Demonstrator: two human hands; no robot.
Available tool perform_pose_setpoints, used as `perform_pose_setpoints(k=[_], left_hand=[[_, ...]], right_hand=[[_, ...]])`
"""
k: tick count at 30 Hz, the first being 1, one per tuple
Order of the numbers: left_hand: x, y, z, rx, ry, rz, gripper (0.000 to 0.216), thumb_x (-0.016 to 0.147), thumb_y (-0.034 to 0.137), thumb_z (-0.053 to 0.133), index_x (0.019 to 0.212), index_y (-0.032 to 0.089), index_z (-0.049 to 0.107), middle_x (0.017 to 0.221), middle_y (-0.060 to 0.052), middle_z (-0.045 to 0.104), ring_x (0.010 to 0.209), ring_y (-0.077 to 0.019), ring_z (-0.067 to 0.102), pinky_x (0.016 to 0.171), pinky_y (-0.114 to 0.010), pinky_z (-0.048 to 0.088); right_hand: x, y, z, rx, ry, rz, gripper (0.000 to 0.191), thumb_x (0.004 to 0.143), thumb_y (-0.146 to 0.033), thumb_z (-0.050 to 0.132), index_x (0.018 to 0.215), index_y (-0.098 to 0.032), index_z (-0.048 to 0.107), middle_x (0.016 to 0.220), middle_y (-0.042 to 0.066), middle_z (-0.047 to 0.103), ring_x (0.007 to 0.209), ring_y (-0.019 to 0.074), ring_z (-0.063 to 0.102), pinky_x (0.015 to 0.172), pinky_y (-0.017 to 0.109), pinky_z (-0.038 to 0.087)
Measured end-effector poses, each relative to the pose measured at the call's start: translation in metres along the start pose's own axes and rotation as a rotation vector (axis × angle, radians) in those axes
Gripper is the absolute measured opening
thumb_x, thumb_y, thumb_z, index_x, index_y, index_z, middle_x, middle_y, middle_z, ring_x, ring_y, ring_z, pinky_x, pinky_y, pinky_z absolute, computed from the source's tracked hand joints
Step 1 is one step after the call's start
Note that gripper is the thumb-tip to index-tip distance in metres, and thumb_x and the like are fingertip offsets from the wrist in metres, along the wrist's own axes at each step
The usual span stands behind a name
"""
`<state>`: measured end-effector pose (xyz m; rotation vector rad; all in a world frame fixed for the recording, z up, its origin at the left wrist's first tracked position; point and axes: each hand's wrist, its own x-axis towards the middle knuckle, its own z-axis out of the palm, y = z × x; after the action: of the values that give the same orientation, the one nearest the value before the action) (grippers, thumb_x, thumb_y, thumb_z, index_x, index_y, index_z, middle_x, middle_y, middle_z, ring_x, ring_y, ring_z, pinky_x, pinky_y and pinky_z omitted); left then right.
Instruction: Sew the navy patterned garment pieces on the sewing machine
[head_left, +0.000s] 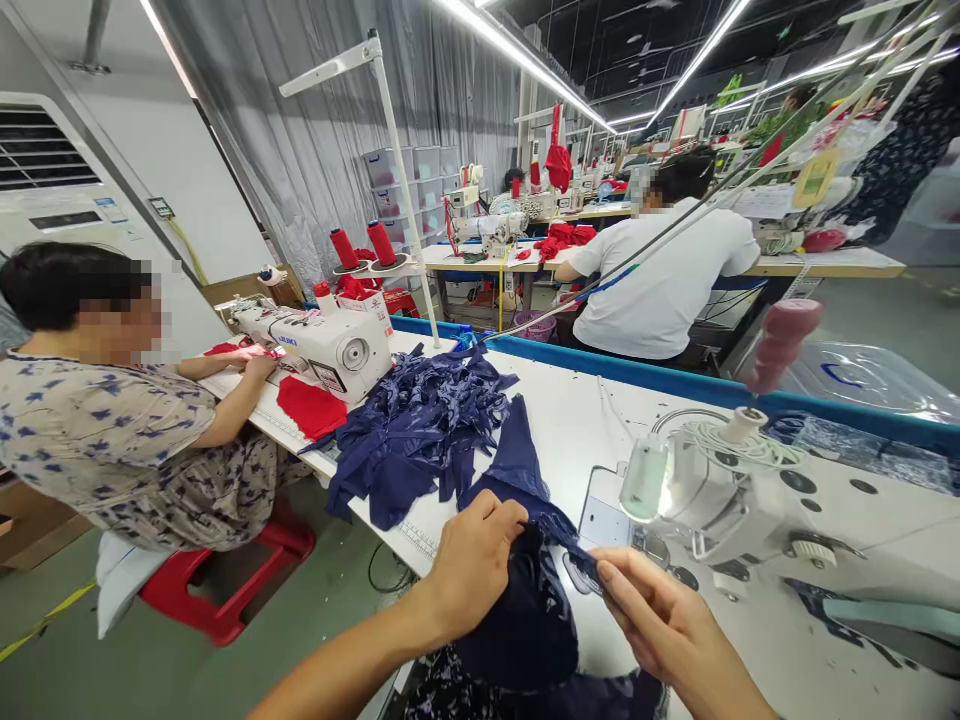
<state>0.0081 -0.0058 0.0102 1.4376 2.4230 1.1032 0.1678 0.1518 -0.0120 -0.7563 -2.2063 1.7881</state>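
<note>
A navy garment piece [525, 610] with shiny trim hangs between my two hands, over the near edge of the white sewing table [570, 440]. My left hand [476, 560] is closed, pinching its upper edge. Further right, my right hand [660, 610] grips the end of the narrow trimmed strip between thumb and fingers. Just beyond that hand stands a white sewing machine [750, 500] with its lamp lit. A heap of navy fabric pieces [420, 420] lies on the table ahead of my left hand, and one flap of navy cloth reaches toward the piece I hold.
To the left a co-worker [112, 430] sits on a red stool [232, 590] at a JUKI machine [322, 345], beside red cloth [311, 405]. A thread stand pole [405, 180] rises behind the heap. Another person [652, 270] in white sits ahead, beyond the blue table edging [562, 358].
</note>
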Motion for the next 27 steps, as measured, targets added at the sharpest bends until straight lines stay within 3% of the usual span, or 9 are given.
perform_pose_setpoints(k=[3,5,8,12,14,20,24,27], left_hand=[[0.002,0.001,-0.001,-0.171,-0.067,-0.044,0.012,0.097,0.019,0.043,0.09,0.023,0.052,0.079,0.004,0.05,0.072,-0.0115,0.046,0.065,-0.023,0.035],[0.004,0.001,-0.001,-0.273,-0.12,-0.067,0.012,0.096,0.02,0.044,0.086,0.021,0.05,0.073,0.005,0.047,0.068,-0.0105,0.043,0.062,-0.022,0.032],[0.005,0.002,0.0,-0.346,-0.153,-0.094,0.012,0.096,0.022,0.045,0.086,0.021,0.051,0.07,0.006,0.045,0.065,-0.0098,0.04,0.06,-0.022,0.03],[0.003,0.006,0.001,-0.323,-0.134,-0.069,0.013,0.096,0.023,0.046,0.084,0.02,0.052,0.075,0.004,0.048,0.069,-0.0105,0.043,0.063,-0.023,0.031],[0.001,0.009,0.001,-0.302,-0.128,-0.051,0.013,0.096,0.024,0.048,0.086,0.02,0.055,0.077,0.003,0.051,0.072,-0.0113,0.045,0.064,-0.023,0.033],[-0.004,-0.001,0.001,-0.448,-0.086,-0.143,0.019,0.097,0.028,0.045,0.096,0.019,0.062,0.081,0.0,0.058,0.073,-0.0119,0.051,0.066,-0.023,0.038],[-0.006,-0.008,-0.001,-0.465,-0.202,-0.155,0.013,0.083,0.019,0.063,0.096,0.02,0.067,0.091,0.0,0.064,0.074,-0.0119,0.053,0.066,-0.023,0.04],[-0.009,-0.005,0.002,-0.444,-0.275,-0.052,0.025,0.083,0.023,0.068,0.108,0.023,0.067,0.103,-0.002,0.066,0.092,-0.0157,0.057,0.082,-0.026,0.045]], right_hand=[[-0.004,0.006,0.002,-0.329,0.219,-0.322,0.036,0.094,-0.05,0.048,0.115,-0.025,0.064,0.085,0.003,0.061,0.053,0.0105,0.049,0.049,0.022,0.043],[-0.008,0.008,0.006,-0.541,0.36,-0.57,0.027,0.097,-0.035,0.044,0.114,-0.03,0.065,0.102,0.005,0.059,0.057,0.0085,0.052,0.047,0.019,0.041],[-0.013,0.007,0.013,-0.715,0.407,-0.734,0.027,0.098,-0.027,0.04,0.101,-0.027,0.067,0.113,0.009,0.053,0.068,0.009,0.057,0.042,0.016,0.037],[-0.008,0.008,0.019,-0.681,0.413,-0.68,0.024,0.095,-0.043,0.052,0.104,-0.024,0.063,0.116,0.011,0.052,0.068,0.0115,0.057,0.047,0.02,0.047],[-0.003,0.01,0.02,-0.602,0.387,-0.673,0.021,0.095,-0.042,0.053,0.097,-0.023,0.063,0.112,0.01,0.054,0.067,0.0114,0.057,0.05,0.021,0.049],[0.001,0.014,0.015,-0.469,0.37,-0.61,0.014,0.095,-0.036,0.054,0.091,-0.024,0.062,0.105,0.008,0.058,0.081,0.0148,0.061,0.042,0.018,0.041],[-0.001,0.018,0.014,-0.462,0.358,-0.542,0.017,0.095,-0.037,0.053,0.087,-0.025,0.062,0.106,0.008,0.059,0.09,0.0178,0.06,0.042,0.019,0.039],[-0.001,0.019,0.015,-0.491,0.383,-0.578,0.018,0.096,-0.036,0.052,0.086,-0.024,0.061,0.104,0.007,0.06,0.092,0.0186,0.06,0.059,0.023,0.047]])
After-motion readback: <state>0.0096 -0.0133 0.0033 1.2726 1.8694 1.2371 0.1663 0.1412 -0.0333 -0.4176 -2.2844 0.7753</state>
